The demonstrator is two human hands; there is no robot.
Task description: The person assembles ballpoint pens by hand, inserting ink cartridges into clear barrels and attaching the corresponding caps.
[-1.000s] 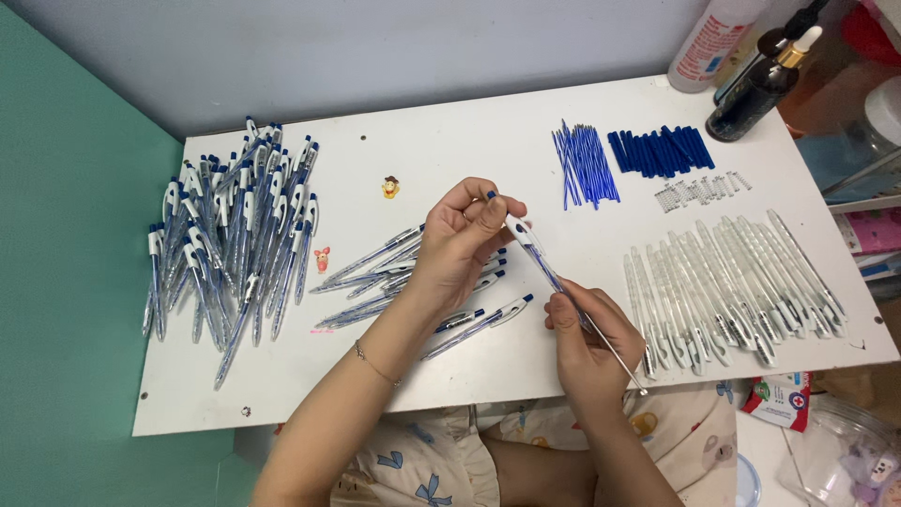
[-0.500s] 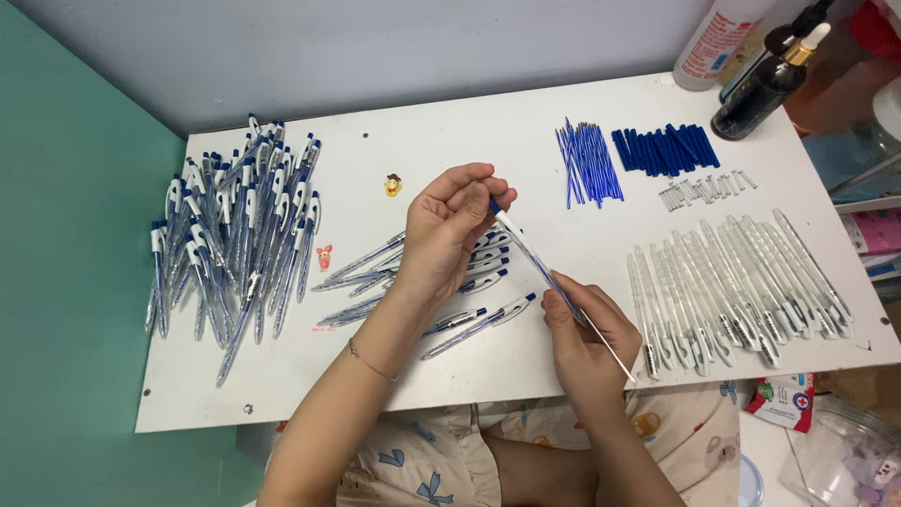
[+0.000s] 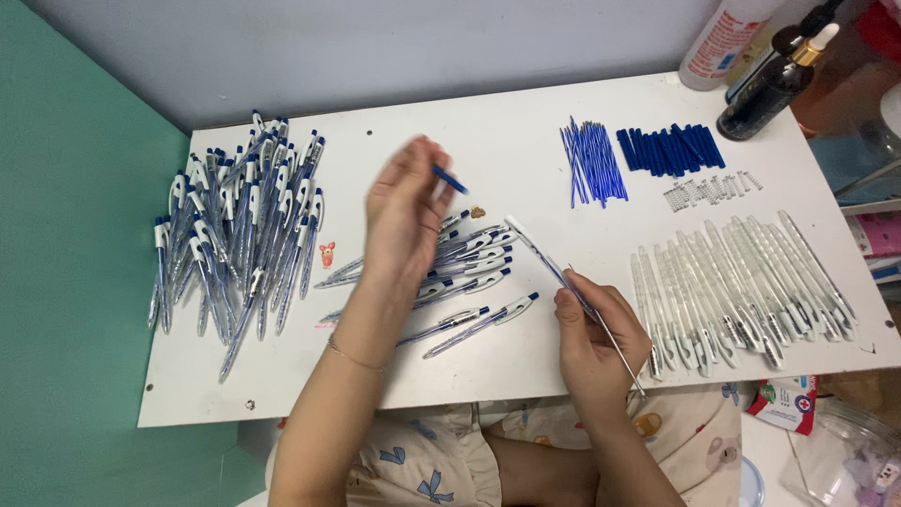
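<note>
The left hand [image 3: 405, 211] — blurred — seems to pinch a small blue pen cap [image 3: 450, 178] above the table [image 3: 526, 366]. The right hand [image 3: 596, 333] grips a half-built pen [image 3: 549, 263]; a white bottle with a red label [image 3: 723, 38] stands far right.

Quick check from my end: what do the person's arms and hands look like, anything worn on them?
Both forearms are bare, with no sleeves, gloves or watch in view. The left hand has a thin chain bracelet round its wrist. The right hand and its wrist show no jewellery. The left hand is motion-blurred, so rings cannot be ruled out.
</note>
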